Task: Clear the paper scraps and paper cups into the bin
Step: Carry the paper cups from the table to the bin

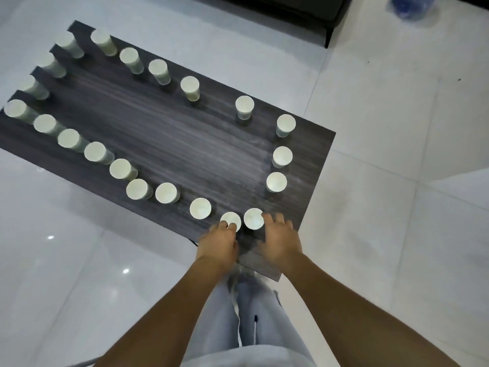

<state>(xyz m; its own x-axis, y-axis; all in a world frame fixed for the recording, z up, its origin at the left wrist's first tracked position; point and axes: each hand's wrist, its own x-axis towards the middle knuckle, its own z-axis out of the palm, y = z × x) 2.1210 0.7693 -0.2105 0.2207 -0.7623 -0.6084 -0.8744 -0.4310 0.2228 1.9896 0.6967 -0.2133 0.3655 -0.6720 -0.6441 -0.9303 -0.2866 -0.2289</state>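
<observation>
Two round paper cups point(242, 221) — left hand point(217, 243) fingertips touching, right hand point(280, 242) spread

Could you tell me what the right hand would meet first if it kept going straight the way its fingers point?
Most likely the paper cup just ahead of the right hand; its fingertips seem nearly at the rim already.
</observation>
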